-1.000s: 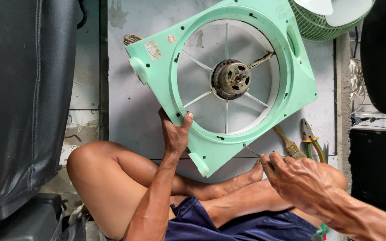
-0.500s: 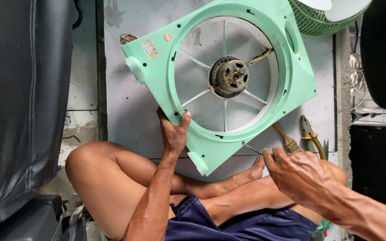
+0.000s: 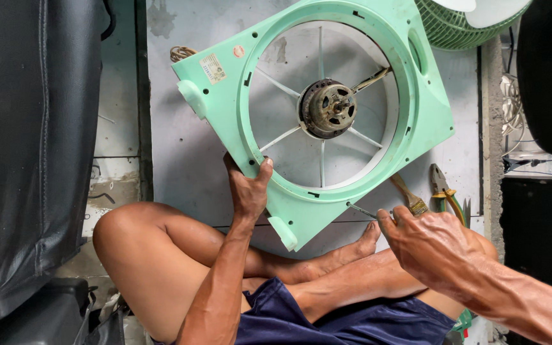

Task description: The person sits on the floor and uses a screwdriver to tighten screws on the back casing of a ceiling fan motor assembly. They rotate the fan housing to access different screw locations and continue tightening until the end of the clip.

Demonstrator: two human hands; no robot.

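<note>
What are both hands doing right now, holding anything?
Left hand: closed on the lower rim of the mint-green square plastic fan frame.
Right hand: closed around a thin metal screwdriver, tip at the frame's lower edge.

L hand (image 3: 247,191) raised, fingers clamped; R hand (image 3: 432,246) curled shut, palm down.

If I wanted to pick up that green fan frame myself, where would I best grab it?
Probably by the flat border of the green fan frame, near a corner, coming from the lower edge as the left hand does: thumb over the inner ring, fingers behind. The thin spokes and the motor in the middle look less suited to a grip.
</note>
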